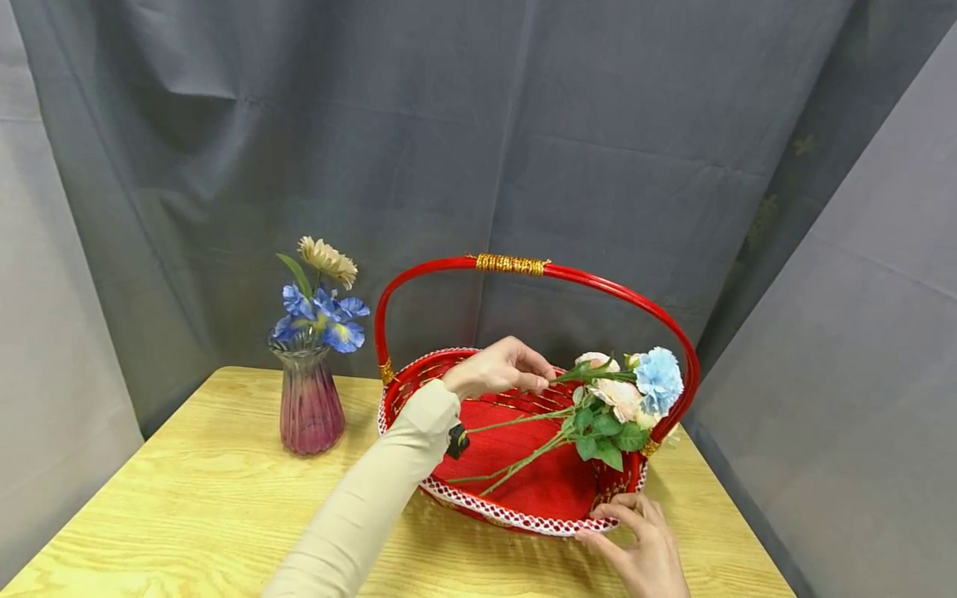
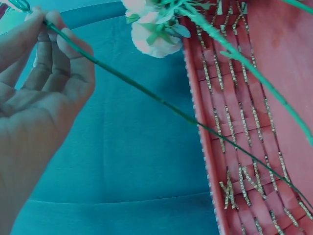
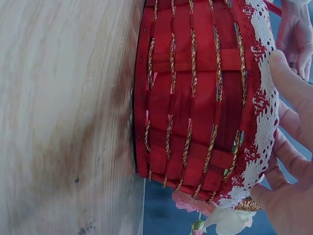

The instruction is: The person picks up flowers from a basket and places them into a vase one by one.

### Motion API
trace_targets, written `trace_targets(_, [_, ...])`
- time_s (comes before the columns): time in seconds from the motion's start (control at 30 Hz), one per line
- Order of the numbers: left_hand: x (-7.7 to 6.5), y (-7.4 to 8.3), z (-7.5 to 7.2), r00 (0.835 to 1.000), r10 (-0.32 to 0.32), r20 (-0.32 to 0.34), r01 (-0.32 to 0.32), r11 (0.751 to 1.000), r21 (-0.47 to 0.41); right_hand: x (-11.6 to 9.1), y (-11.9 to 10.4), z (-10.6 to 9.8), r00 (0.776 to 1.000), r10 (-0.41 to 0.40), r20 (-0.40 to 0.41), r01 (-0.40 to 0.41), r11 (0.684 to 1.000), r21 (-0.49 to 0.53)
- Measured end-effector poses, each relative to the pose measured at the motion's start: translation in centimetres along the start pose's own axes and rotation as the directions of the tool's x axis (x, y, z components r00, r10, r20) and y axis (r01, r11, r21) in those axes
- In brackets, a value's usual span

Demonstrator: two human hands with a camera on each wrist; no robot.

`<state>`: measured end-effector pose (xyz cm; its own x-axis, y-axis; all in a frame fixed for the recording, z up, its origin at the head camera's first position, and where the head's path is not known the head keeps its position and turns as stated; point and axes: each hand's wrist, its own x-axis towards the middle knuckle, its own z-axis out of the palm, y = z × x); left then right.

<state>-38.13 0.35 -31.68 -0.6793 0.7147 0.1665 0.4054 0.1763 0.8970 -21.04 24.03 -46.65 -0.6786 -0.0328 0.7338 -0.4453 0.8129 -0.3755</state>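
A red woven basket [image 1: 516, 477] with white lace trim and a tall arched handle stands on the table. Above its back part, my left hand [image 1: 503, 367] pinches a thin green flower stem [image 2: 132, 85] between thumb and fingers. That stem appears to lead to a light-blue carnation [image 1: 660, 380] at the basket's right side; leaves partly cover the join. Pale pink roses [image 1: 619, 397] with green leaves lean there too, their stems slanting down into the basket. At the near right corner, my right hand [image 1: 641, 544] grips the lace rim [image 3: 264, 93].
Left of the basket stands a purple-tinted glass vase [image 1: 312, 407] holding blue irises [image 1: 321, 316] and a cream flower [image 1: 327, 262]. The basket handle [image 1: 434, 267] arches high over the flowers. A grey curtain [image 1: 374, 166] hangs behind the wooden table [image 1: 179, 498].
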Motion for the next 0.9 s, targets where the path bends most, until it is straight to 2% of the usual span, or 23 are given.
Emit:
trace_targets(0.1, [-0.4, 0.6, -0.5, 1.000, 0.011, 0.004, -0.011, 1.000, -0.004, 0.0, -0.1, 0.0, 1.000, 0.023, 0.010, -0.023, 1.000, -0.005])
trace_targets(0.2, [-0.9, 1.3, -1.2, 1.000, 0.019, -0.023, -0.019, 1.000, 0.020, 0.0, -0.2, 0.0, 0.999, 0.029, 0.014, -0.028, 1.000, -0.004])
trace_targets(0.73, [-4.0, 5.6, -5.4, 0.988, 0.062, -0.139, -0.049, 0.995, 0.089, 0.0, 0.1, 0.1, 0.999, -0.037, -0.005, 0.037, 0.999, 0.029])
trace_targets(0.9, [-5.1, 6.0, -6.2, 0.982, 0.064, -0.178, -0.044, 0.992, 0.115, 0.1, 0.0, 0.0, 0.999, -0.041, -0.007, 0.041, 0.999, 0.026])
